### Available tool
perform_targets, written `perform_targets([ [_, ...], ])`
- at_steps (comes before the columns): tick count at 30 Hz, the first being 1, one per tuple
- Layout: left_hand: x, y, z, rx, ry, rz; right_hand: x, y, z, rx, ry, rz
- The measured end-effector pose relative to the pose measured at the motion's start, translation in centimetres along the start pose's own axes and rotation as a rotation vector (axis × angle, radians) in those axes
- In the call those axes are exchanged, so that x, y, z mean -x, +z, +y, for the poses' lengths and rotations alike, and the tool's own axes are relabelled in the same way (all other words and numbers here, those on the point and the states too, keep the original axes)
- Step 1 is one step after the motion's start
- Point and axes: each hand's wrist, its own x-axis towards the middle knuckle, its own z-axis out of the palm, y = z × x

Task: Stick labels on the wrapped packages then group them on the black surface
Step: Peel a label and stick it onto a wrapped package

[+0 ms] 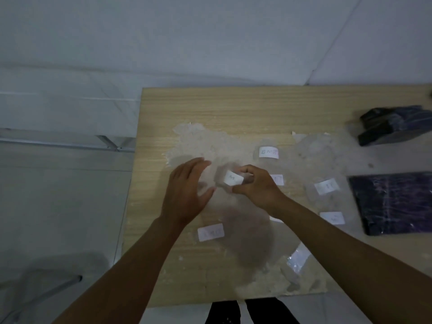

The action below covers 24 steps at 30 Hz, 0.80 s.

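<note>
**Right hand pinches a white label above a wooden table strewn with labelled clear packages**

The right hand [254, 185] reaches in from the lower right, fingers and thumb curled round a small white label [233, 178] with dark handwriting too blurred to read. Just to its left, the left hand [187, 195] hovers with fingers straight and spread, holding nothing, palm down over a clear wrapped package [210, 178] whose edges are hard to make out.

Both hands are over a light wooden table [210, 108]. Around them lie other see-through wrapped packages, each with a white label already on it: one beyond the right hand [268, 152], one partly hidden behind the right wrist [278, 180], two to the right [326, 187] [332, 217], and one near the left forearm [210, 232]. A shiny bit of clear plastic [298, 258] lies near the table's front edge.

At the right edge lies a flat black surface [395, 204], with nothing resting on it. Further back on the right sits a dark bundle [392, 127]. The room is dim.
</note>
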Motion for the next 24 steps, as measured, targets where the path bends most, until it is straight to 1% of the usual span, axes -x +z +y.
perform_targets([
  [2, -0.6, -0.1, 1.5, -0.043, 0.125, -0.013, 1.4, -1.5, -0.7, -0.094, 0.055, -0.051],
  [4, -1.2, 0.2, 3.0, -0.034, 0.220, 0.031, 2.7, -2.9, -1.3, -0.189, 0.089, -0.092],
  [6, -1.8, 0.5, 4.8, -0.003, 0.290, 0.090, 4.0, -4.4, -1.8, -0.228, 0.103, -0.100],
  [9, -2.5, 0.7, 7.4, 0.020, 0.351, 0.133, 5.8, -6.4, -2.1, -0.240, 0.096, -0.080],
  [11, -2.8, 1.0, 9.3, 0.049, 0.321, 0.153, 7.0, -7.8, -2.0, -0.271, 0.069, -0.063],
  [13, -3.2, 1.0, 12.2, 0.197, 0.186, 0.158, 8.7, -9.5, -1.6, -0.340, 0.028, 0.009],
  [15, -3.8, 0.9, 15.2, 0.439, -0.049, 0.133, 9.9, -11.1, -1.0, -0.416, 0.018, 0.132],
  [17, -4.3, 0.9, 18.6, 0.656, -0.326, 0.067, 11.1, -12.6, 0.0, -0.457, 0.031, 0.241],
  [19, -4.3, 1.3, 22.0, 0.870, -0.559, -0.014, 12.3, -13.9, 1.2, -0.441, 0.031, 0.293],
  [21, -3.9, 1.8, 25.3, 1.005, -0.663, -0.099, 13.7, -15.3, 2.5, -0.448, 0.012, 0.327],
  [24, -3.0, 3.1, 29.9, 1.139, -0.698, -0.183, 15.6, -17.5, 4.0, -0.543, -0.012, 0.354],
])
